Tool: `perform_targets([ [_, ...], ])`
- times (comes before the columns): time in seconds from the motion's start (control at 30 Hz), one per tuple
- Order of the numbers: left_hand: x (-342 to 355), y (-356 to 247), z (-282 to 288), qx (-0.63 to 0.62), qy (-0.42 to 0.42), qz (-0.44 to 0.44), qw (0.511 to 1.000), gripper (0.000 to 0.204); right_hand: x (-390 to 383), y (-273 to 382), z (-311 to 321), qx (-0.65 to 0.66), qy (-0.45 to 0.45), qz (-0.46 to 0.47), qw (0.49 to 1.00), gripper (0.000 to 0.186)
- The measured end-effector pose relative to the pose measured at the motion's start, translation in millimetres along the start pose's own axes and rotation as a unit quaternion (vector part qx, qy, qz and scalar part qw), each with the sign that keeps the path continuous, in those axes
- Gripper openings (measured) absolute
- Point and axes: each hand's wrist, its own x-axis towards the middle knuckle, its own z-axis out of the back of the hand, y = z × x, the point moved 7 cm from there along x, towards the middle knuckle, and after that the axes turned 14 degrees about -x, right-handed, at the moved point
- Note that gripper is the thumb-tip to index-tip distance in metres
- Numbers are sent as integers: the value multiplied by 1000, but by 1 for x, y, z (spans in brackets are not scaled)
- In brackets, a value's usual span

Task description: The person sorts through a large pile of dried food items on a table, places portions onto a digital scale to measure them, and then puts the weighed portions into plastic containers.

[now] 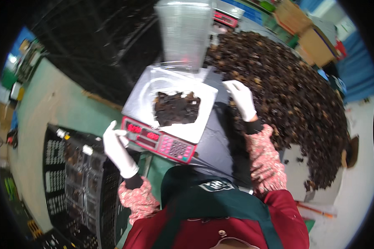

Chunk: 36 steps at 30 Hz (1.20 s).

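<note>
A clear plastic tray [156, 89] of dark brown, dried-looking flat pieces [176, 108] rests on the metal plate of a red digital scale [164, 143] with a lit display. Its transparent lid or flap [174, 68] seems to rise at the far side. My left hand [117, 150], in a white glove, is beside the scale's near left corner, fingers stretched and thumb apart, holding nothing. To the right of the scale, my right hand [242, 99], also gloved in white, hovers by the edge of a large heap of the same pieces [286, 87]. Its fingers reach forward, and nothing shows in them.
Behind the scale stands a tall stack of clear plastic trays [185, 33]. A second scale [226, 17] sits farther back. Black crates [56, 166] with packed trays stand at lower left, more wrapped black ones [95, 50] at far left. Cardboard boxes [316, 43] lie beyond the heap.
</note>
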Motion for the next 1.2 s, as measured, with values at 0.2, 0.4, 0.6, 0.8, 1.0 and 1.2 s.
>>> perform_targets([
  [0.2, -30, 15, -18, 50, 47, 51, 996, 30, -101, 25, -27, -194, 117, 117, 967, 14],
  [0.4, -50, 30, -37, 99, 122, 69, 985, 32, -206, 50, -112, -99, 138, 74, 983, 13],
  [0.6, -39, 14, -56, 128, 136, 5, 982, 35, -232, -13, -47, -60, 47, -53, 996, 8],
  [0.8, -36, 5, -53, 96, 103, -19, 990, 35, -336, -112, 91, -34, -180, -403, 896, 21],
  [1.0, -22, 3, -50, 134, 103, -42, 985, 34, -350, -154, 87, -46, -145, -445, 883, 19],
  [1.2, -13, -6, -47, 77, 99, -15, 992, 33, -241, -45, 54, 54, -32, -256, 965, 10],
])
